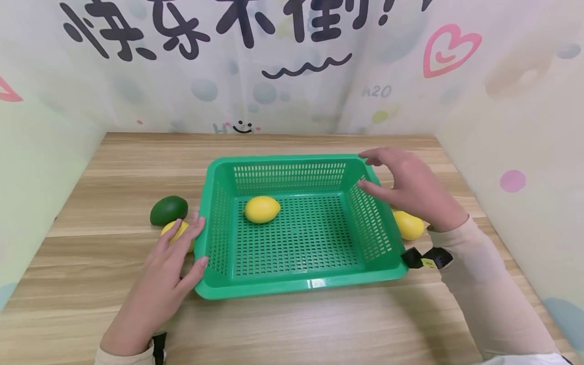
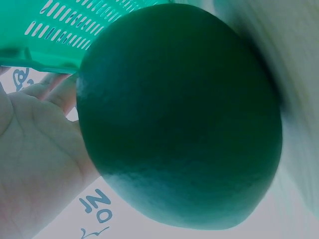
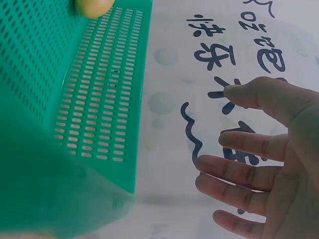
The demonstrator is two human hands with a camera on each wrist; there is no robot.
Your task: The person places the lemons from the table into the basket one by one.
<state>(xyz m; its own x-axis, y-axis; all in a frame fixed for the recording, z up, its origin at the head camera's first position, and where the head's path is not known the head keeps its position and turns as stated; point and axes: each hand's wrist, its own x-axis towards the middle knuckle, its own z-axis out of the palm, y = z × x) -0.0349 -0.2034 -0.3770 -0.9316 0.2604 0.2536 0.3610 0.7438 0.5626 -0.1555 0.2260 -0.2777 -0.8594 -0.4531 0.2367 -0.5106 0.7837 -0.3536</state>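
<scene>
Flanking green basket [image 1: 301, 284], left hand [image 1: 171, 268] flat against its left rim, right hand [image 1: 410, 185] spread wide, grip empty.

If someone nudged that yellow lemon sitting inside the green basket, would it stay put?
Probably not. The lemon is rounded and egg-shaped, so it would likely roll or wobble across the flat perforated floor of the basket. The basket's raised walls should stop it. It looks smooth-skinned, so perhaps a little slippery.
</scene>
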